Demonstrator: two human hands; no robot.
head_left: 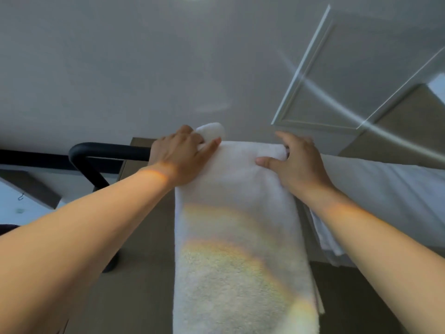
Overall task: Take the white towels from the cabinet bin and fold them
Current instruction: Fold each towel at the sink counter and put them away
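The towel (240,237) is gripped at its top corners, bunched in the left hand (183,155) and pinched by the right hand (297,163).

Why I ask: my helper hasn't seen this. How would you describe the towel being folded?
Find the black bar at left; right of it a long white towel runs down the middle. Unlike the smoother white cloth to its right, it is fluffy, and the left hand and right hand hold its top edge.

It is looking like a linen room: a long white terry towel (240,225) is hanging beside folded white sheets (385,201), a black tubular metal rail (108,149) and a pale panelled door (349,75).
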